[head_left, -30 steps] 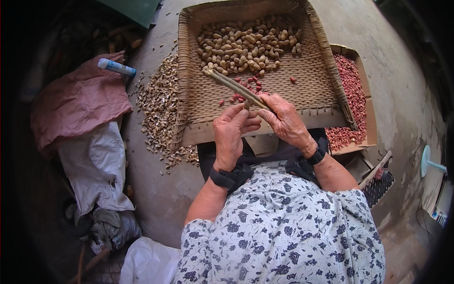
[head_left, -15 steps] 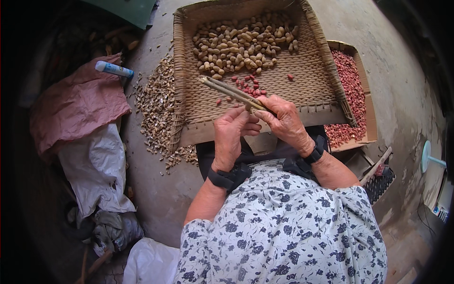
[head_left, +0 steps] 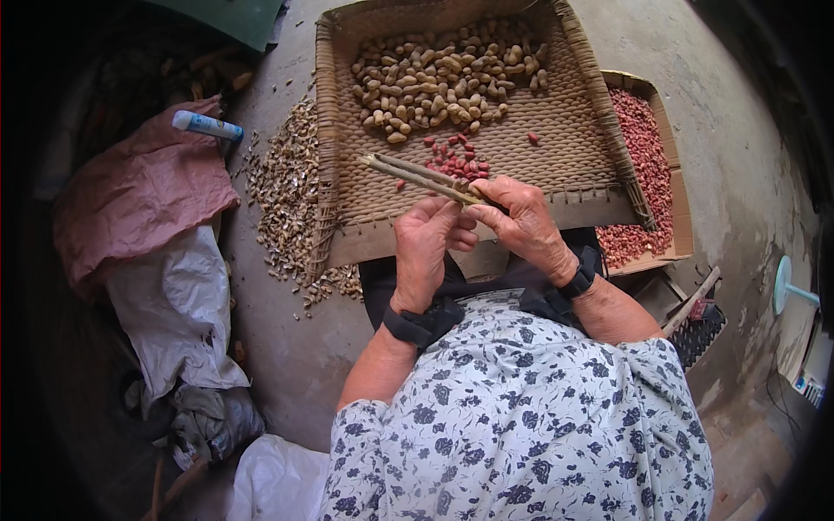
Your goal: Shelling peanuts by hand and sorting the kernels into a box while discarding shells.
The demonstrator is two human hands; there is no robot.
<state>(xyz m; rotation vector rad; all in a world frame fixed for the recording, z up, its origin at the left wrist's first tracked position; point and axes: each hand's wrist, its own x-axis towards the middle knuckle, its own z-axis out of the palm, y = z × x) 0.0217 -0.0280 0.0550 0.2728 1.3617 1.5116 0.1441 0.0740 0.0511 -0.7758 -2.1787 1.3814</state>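
My right hand point(head_left: 524, 224) is closed around one end of a pair of wooden stick tongs point(head_left: 413, 175), two thin lengths lying side by side and pointing up to the left. Just under them my left hand point(head_left: 427, 245) pinches a peanut, mostly hidden by the fingertips and the sticks. Both hands are above the near edge of a woven basket tray point(head_left: 573, 165). Unshelled peanuts point(head_left: 434, 82) are heaped at the tray's far side. Several red peanut kernels point(head_left: 453, 158) lie loose on the weave beyond the tongs.
Right of the tray stands a cardboard box point(head_left: 680, 213) filled with red kernels point(head_left: 641, 174). Broken shells point(head_left: 287, 204) are spread over the floor at left. Further left are a pinkish sack point(head_left: 143, 195), a blue-white tube point(head_left: 207, 126) and a white sack point(head_left: 178, 304).
The free ends of the tongs have dipped slightly toward me, and the two sticks sit a little differently. My left fingertips have come closer in against them.
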